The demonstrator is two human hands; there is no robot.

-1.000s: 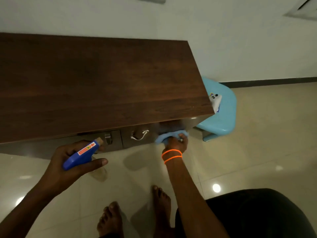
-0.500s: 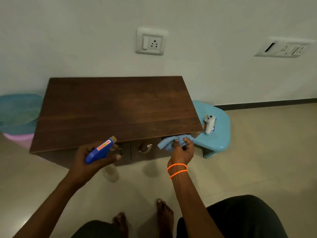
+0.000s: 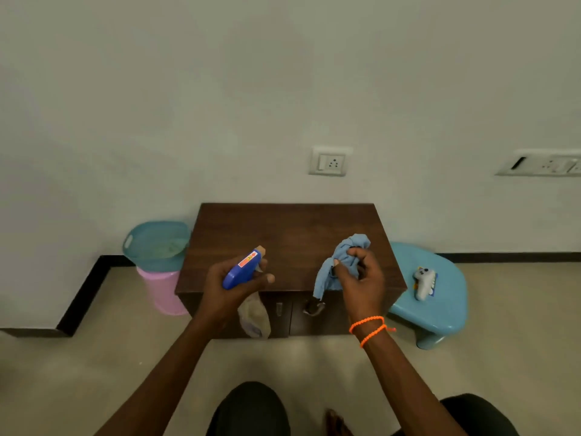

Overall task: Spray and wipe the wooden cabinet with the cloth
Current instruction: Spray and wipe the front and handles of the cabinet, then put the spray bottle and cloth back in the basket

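A low dark wooden cabinet (image 3: 289,237) stands against the white wall, with two front doors and metal handles. My left hand (image 3: 228,287) grips a spray bottle (image 3: 243,269) with a blue head; its clear body hangs below my palm in front of the cabinet's left door. My right hand (image 3: 361,278) holds a crumpled light blue cloth (image 3: 342,259) in the air above the cabinet's front right part. The cloth hangs loose and does not touch the wood.
A pink bin with a teal tub (image 3: 157,243) on it stands left of the cabinet. A light blue plastic stool (image 3: 440,297) with a small white toy (image 3: 424,281) sits to the right. Wall sockets (image 3: 328,161) are above. My feet and knees are on the tiled floor below.
The view has pulled back and up from the cabinet. My right hand lifted the cloth from the right door's front edge to above the top. My left hand rose with the spray bottle.
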